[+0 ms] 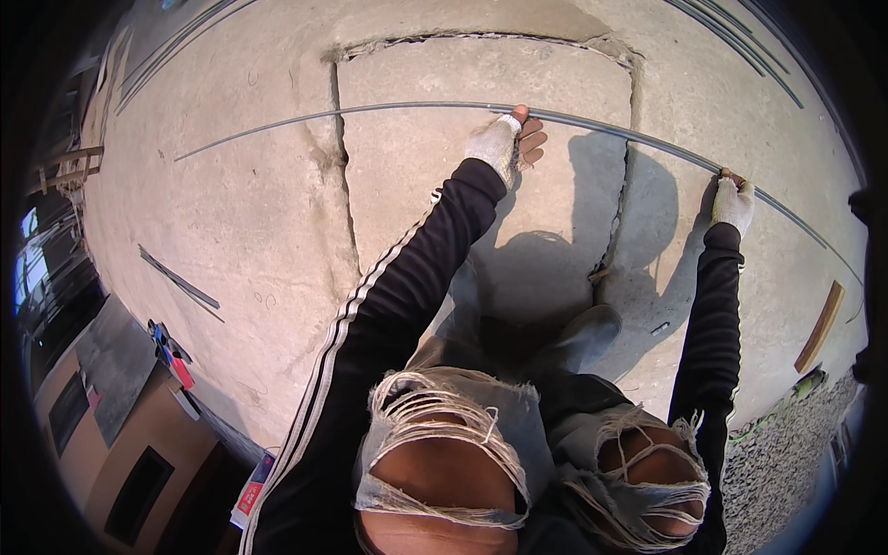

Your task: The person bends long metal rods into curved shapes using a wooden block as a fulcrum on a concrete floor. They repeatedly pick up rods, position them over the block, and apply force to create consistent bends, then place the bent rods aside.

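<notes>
Rods (638, 139) look v. long (thin, grey).

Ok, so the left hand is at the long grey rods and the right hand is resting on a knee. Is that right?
Not quite: the part about the right hand is wrong. The head view shows it away from the knees, gripping the long grey rods further to the right. The left hand is at the rods, as you said.
</notes>
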Action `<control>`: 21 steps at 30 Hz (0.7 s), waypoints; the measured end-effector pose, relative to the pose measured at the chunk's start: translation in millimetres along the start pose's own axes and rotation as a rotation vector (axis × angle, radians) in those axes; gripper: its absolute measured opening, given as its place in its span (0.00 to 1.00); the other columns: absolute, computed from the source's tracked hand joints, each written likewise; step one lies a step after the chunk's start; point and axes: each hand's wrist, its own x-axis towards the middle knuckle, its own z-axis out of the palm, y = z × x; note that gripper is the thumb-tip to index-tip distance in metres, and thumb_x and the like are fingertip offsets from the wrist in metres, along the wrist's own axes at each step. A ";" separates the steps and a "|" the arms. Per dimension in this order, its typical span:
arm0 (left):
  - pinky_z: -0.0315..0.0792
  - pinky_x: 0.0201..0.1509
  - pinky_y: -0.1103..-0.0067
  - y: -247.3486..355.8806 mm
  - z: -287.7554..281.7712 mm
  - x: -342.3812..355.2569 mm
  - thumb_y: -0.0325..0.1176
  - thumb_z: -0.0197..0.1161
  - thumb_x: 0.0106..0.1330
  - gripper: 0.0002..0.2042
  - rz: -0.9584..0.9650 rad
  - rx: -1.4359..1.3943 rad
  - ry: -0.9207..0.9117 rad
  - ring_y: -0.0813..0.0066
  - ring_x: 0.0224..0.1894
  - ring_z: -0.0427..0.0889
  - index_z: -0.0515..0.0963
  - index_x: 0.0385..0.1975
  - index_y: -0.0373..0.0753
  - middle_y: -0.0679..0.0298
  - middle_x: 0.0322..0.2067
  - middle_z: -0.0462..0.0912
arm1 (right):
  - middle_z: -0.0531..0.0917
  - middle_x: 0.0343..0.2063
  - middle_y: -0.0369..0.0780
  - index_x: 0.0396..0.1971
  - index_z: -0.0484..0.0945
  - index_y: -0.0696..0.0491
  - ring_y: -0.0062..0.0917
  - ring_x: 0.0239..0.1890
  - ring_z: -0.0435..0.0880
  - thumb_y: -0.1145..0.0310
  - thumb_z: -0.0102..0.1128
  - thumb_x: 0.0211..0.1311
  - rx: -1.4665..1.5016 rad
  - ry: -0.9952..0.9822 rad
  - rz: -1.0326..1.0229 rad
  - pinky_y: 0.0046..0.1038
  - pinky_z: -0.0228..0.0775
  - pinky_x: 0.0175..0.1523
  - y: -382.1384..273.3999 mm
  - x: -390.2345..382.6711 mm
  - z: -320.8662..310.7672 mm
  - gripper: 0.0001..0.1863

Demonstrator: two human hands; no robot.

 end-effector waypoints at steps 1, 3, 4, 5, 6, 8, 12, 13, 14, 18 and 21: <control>0.83 0.43 0.62 0.5 0.9 -0.7 0.37 0.59 0.77 0.11 0.000 0.010 0.009 0.56 0.40 0.86 0.74 0.51 0.40 0.53 0.47 0.81 | 0.88 0.32 0.42 0.38 0.85 0.53 0.28 0.37 0.85 0.55 0.71 0.62 0.002 -0.009 -0.018 0.30 0.75 0.45 1.1 0.3 0.8 0.16; 0.82 0.44 0.62 1.3 1.3 -2.0 0.37 0.60 0.77 0.11 -0.006 0.001 0.006 0.55 0.42 0.86 0.74 0.51 0.40 0.53 0.48 0.81 | 0.88 0.33 0.43 0.39 0.85 0.53 0.29 0.38 0.85 0.56 0.71 0.62 0.023 0.001 0.001 0.30 0.75 0.46 3.3 0.7 2.3 0.16; 0.82 0.44 0.62 1.5 1.1 -2.2 0.37 0.60 0.76 0.11 -0.006 0.000 0.008 0.55 0.43 0.86 0.74 0.51 0.40 0.53 0.48 0.81 | 0.88 0.33 0.43 0.39 0.85 0.53 0.29 0.38 0.85 0.56 0.71 0.62 0.023 -0.011 -0.021 0.30 0.75 0.46 4.2 0.6 2.6 0.15; 0.82 0.45 0.62 1.6 0.9 -2.0 0.37 0.61 0.76 0.11 -0.006 -0.018 -0.005 0.54 0.45 0.85 0.74 0.51 0.40 0.52 0.49 0.81 | 0.88 0.33 0.43 0.39 0.85 0.53 0.29 0.38 0.85 0.57 0.71 0.62 0.035 -0.013 -0.028 0.30 0.75 0.46 4.9 0.4 2.8 0.15; 0.82 0.46 0.61 1.1 0.5 -1.9 0.37 0.62 0.76 0.12 -0.004 -0.035 -0.013 0.54 0.46 0.85 0.74 0.52 0.40 0.52 0.50 0.81 | 0.88 0.34 0.43 0.39 0.86 0.53 0.29 0.38 0.86 0.57 0.71 0.62 0.056 -0.006 -0.008 0.30 0.75 0.47 5.3 0.1 2.7 0.15; 0.82 0.47 0.61 -0.6 -0.2 -1.5 0.38 0.63 0.75 0.12 0.002 -0.045 -0.013 0.52 0.48 0.85 0.74 0.52 0.40 0.51 0.52 0.80 | 0.88 0.34 0.43 0.39 0.86 0.53 0.29 0.39 0.86 0.59 0.70 0.62 0.041 -0.011 -0.028 0.30 0.75 0.47 4.8 -0.6 2.9 0.14; 0.81 0.48 0.59 -3.0 -1.9 -0.6 0.40 0.64 0.75 0.14 0.012 -0.026 -0.006 0.50 0.50 0.84 0.74 0.53 0.41 0.50 0.55 0.79 | 0.88 0.33 0.42 0.39 0.86 0.53 0.28 0.38 0.85 0.60 0.70 0.62 0.039 0.013 0.002 0.30 0.75 0.46 2.9 -2.5 3.3 0.12; 0.81 0.48 0.59 -3.2 -2.3 -0.2 0.41 0.64 0.74 0.15 0.014 -0.021 -0.001 0.50 0.50 0.84 0.74 0.53 0.41 0.49 0.56 0.79 | 0.88 0.33 0.42 0.39 0.86 0.53 0.28 0.37 0.85 0.60 0.70 0.62 0.023 0.011 -0.012 0.29 0.75 0.46 2.7 -2.8 3.3 0.13; 0.81 0.48 0.59 -3.4 -2.5 0.3 0.41 0.64 0.74 0.15 0.014 -0.025 -0.013 0.50 0.50 0.84 0.74 0.54 0.41 0.50 0.56 0.79 | 0.88 0.32 0.42 0.39 0.86 0.53 0.27 0.37 0.85 0.60 0.70 0.62 0.022 0.012 -0.016 0.29 0.75 0.46 2.8 -3.0 3.2 0.13; 0.82 0.48 0.58 -3.4 -4.6 1.0 0.41 0.64 0.74 0.16 0.011 -0.042 -0.027 0.50 0.50 0.85 0.73 0.54 0.41 0.51 0.53 0.80 | 0.88 0.31 0.41 0.38 0.85 0.54 0.26 0.36 0.84 0.59 0.71 0.62 0.118 -0.009 0.019 0.29 0.75 0.45 2.9 -3.2 3.7 0.14; 0.82 0.47 0.58 -4.4 -5.3 1.6 0.41 0.64 0.74 0.15 0.017 -0.053 -0.029 0.50 0.47 0.86 0.73 0.53 0.42 0.52 0.50 0.82 | 0.88 0.31 0.41 0.38 0.85 0.54 0.25 0.36 0.84 0.59 0.72 0.62 0.101 -0.001 0.006 0.29 0.75 0.45 2.0 -3.4 3.5 0.14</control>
